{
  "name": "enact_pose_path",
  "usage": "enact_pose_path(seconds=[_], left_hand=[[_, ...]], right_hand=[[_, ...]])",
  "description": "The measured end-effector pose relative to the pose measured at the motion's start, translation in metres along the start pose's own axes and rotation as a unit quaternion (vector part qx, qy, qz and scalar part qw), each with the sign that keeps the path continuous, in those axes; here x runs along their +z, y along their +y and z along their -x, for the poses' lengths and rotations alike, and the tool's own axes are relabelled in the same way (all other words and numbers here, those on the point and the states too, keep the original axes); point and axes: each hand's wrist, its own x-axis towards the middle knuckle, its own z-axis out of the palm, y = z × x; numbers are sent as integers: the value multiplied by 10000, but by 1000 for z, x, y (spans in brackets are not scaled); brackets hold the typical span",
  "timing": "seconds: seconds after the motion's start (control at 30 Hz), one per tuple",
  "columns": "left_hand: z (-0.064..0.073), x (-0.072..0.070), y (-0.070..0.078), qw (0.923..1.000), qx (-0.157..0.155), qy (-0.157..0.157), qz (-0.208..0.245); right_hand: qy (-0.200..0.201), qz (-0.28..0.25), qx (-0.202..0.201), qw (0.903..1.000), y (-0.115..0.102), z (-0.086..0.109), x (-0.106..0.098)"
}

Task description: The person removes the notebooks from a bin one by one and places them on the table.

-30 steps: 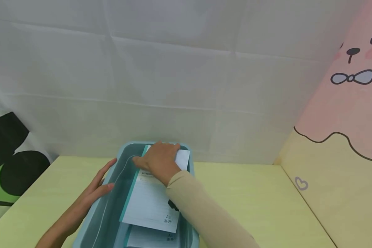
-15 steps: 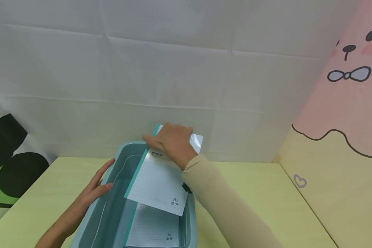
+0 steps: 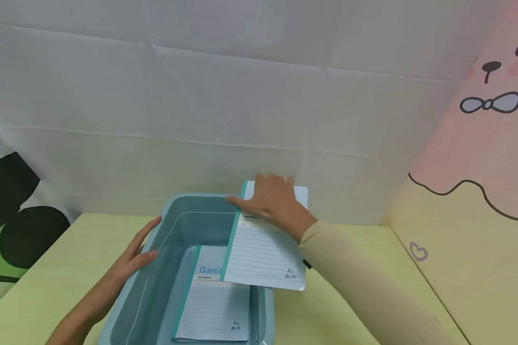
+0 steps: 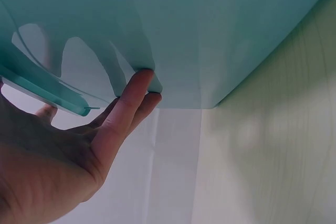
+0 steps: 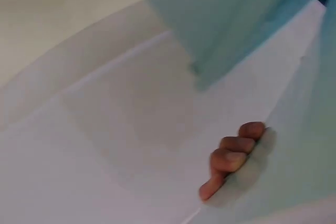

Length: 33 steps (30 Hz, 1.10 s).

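Note:
In the head view, my right hand (image 3: 276,199) grips a notebook (image 3: 267,249) with a teal spine by its top end. The notebook overlaps the right side of the blue bin (image 3: 166,268), partly past its rim. Curled fingertips (image 5: 231,153) show round the notebook's edge (image 5: 299,156) in the right wrist view. My left hand (image 3: 134,254) holds the bin's left rim, thumb on the rim. In the left wrist view, its fingers (image 4: 123,114) lie against the bin's outer wall (image 4: 178,35). A second, similar notebook (image 3: 216,306) lies inside the bin, its top right corner hidden behind the held one.
The bin stands on a pale yellow tabletop (image 3: 349,287). A white cloth (image 3: 224,96) hangs at the back. At the right is a panel (image 3: 470,249) with a pink bear print, and at the left a cloth with black shapes (image 3: 30,235).
My right hand has lifted the notebook up out of the bin and carried it right, uncovering the second notebook. My left hand stays on the rim.

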Motion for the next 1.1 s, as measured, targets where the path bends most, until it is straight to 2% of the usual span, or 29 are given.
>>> enact_pose_path(seconds=[0.2,0.3,0.43,0.73,0.9,1.1], left_hand=[[0,-1,-1,9999,85,-28,83],[1,-2,0,9999,116,-44,104],[1,-2,1,9999,81,-41,88],[0,-1,0,9999,54,-48,106],[0,-2,1,10000,26,-33,72],[1,-1,2,10000,27,-29,74]], right_hand=[[876,142,-474,9949,57,7,13],[1070,368,-515,9922,88,12,17],[919,563,-389,9934,132,22,30],[399,240,183,9987,216,52,68],[350,186,252,9989,244,63,80],[199,290,144,9993,263,69,87]])
